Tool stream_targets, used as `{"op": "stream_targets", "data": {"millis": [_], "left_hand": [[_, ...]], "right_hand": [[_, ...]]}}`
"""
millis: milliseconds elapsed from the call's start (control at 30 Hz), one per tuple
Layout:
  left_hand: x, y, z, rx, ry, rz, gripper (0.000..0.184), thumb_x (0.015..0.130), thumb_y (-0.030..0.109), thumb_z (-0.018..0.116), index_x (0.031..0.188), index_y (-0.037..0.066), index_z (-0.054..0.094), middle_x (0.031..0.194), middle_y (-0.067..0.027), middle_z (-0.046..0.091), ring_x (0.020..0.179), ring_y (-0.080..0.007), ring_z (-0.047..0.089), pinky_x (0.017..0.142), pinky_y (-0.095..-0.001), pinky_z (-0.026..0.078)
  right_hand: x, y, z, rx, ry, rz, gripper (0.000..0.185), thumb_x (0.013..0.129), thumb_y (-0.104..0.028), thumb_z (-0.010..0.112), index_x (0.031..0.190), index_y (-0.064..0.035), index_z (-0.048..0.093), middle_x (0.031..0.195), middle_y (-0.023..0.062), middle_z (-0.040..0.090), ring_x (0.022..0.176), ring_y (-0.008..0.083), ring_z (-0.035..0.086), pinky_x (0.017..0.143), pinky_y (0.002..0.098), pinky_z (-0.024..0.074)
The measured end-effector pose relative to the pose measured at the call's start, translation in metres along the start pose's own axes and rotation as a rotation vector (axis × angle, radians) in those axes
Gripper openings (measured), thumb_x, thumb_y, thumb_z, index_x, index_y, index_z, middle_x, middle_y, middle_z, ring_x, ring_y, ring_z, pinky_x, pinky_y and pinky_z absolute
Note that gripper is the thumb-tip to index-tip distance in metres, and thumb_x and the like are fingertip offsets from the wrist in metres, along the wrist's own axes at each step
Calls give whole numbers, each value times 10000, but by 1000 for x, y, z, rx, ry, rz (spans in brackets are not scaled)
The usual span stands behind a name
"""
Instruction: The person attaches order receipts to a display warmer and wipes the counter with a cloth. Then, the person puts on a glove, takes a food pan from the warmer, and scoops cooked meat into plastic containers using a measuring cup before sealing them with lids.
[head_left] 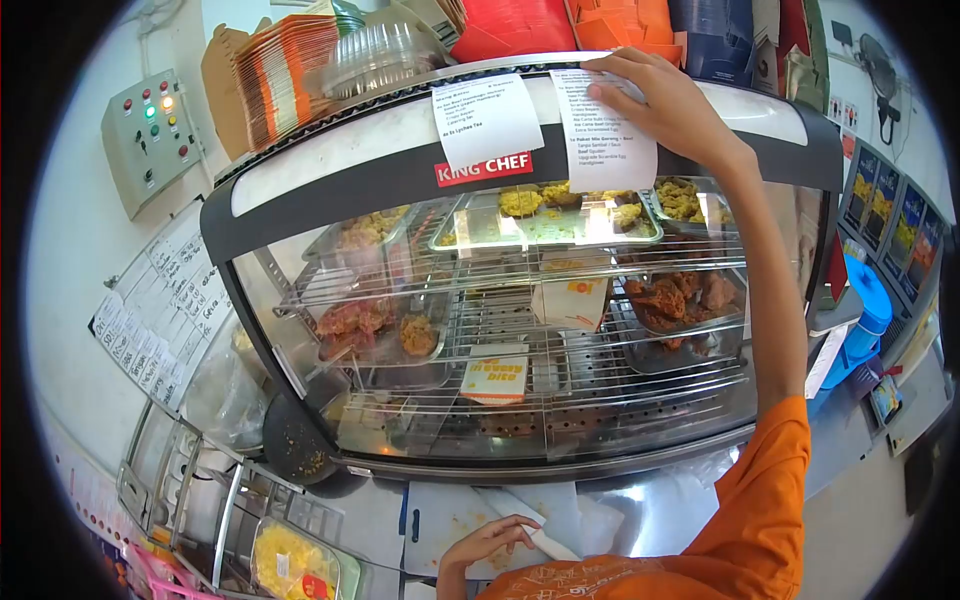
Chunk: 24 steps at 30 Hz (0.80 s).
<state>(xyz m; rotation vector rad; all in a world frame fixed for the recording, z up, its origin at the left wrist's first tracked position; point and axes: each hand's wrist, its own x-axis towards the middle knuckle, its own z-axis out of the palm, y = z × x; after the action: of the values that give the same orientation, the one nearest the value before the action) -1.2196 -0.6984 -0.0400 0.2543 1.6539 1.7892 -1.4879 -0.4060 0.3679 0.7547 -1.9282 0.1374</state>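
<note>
My right hand (655, 95) is raised to the top edge of a heated glass display case (260, 195) marked KING CHEF. Its fingers grip the upper part of a printed order slip (612, 150), which hangs over the front of the case. Just left of that slip hangs a second order slip (487, 120). Low down, near my body, my left hand (492, 541) hovers with its fingers loosely apart and nothing visible in them. Close beside it, a knife (550, 543) with a white handle lies on a cutting board (445, 520).
Inside the case are trays of fried chicken (665, 300) and small food boxes (497, 373). Stacked packaging (290, 75) and clear plastic lids (375, 60) crowd its top. A control box (150, 140) is on the left wall. A wire rack (230, 510) stands lower left.
</note>
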Motion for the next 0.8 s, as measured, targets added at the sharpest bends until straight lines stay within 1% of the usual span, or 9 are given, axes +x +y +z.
{"op": "stream_targets", "data": {"millis": [100,200,300,400,500,533,600,700,800], "left_hand": [[12,3,-9,38,-31,-9,432,985,342,421,1269,23,490,972,-41,636,750,-93,466,688,-221,378],[24,-5,-15,1,-89,-51,377,996,322,397,1266,81,501,1018,-27,613,738,-91,444,722,-222,392],[33,-2,-10,27,-154,-44,394,996,343,391,1272,82,493,1051,-31,613,738,-88,437,731,-220,398],[41,-1,-5,58,-196,-64,401,997,348,385,1277,79,487,1065,-35,613,735,-88,438,738,-223,403],[46,-3,-6,29,-220,-88,420,987,371,407,1277,79,490,1085,-47,605,922,-121,509,812,-251,400],[48,-3,-6,30,-226,-84,424,985,377,408,1276,80,490,1094,-49,602,936,-124,512,821,-255,401],[50,-4,-8,33,-233,-81,432,983,390,409,1275,82,491,1111,-54,596,964,-129,517,840,-264,401],[49,-1,-9,48,-206,-42,416,989,366,405,1278,77,484,1083,-49,597,834,-109,509,817,-268,436],[49,-8,-14,34,-183,-81,412,991,357,405,1278,73,484,1076,-51,591,874,-124,518,828,-275,437]], "right_hand": [[2,-5,-5,41,-60,21,447,899,-410,546,1219,-101,581,1213,122,572,1081,283,568,922,364,439],[4,-6,-10,69,-102,5,492,874,-460,564,1228,-119,580,1229,128,565,1097,286,565,914,365,447],[3,-4,-6,97,-90,-7,526,853,-485,581,1232,-120,577,1237,137,558,1125,298,545,943,377,426],[2,-5,-4,85,-90,-23,589,820,-510,612,1259,-123,550,1268,138,529,1187,302,491,979,395,394],[-3,-4,1,0,12,-115,706,717,-592,658,1224,-109,565,1203,140,561,1133,356,509,988,428,383],[-5,-6,1,-1,-15,-76,842,617,-643,700,1261,-126,531,1251,129,528,1176,372,467,1018,464,342],[-7,-6,2,-42,-17,-72,874,590,-645,713,1272,-134,519,1267,124,517,1185,368,459,1023,465,334],[-9,-11,0,-62,-53,-19,969,532,-693,715,1308,-162,481,1287,119,498,1211,354,440,1054,483,291],[-12,-14,4,-108,-20,-18,1025,499,-753,690,1317,-179,464,1288,112,484,1230,338,427,1074,502,259]]}}
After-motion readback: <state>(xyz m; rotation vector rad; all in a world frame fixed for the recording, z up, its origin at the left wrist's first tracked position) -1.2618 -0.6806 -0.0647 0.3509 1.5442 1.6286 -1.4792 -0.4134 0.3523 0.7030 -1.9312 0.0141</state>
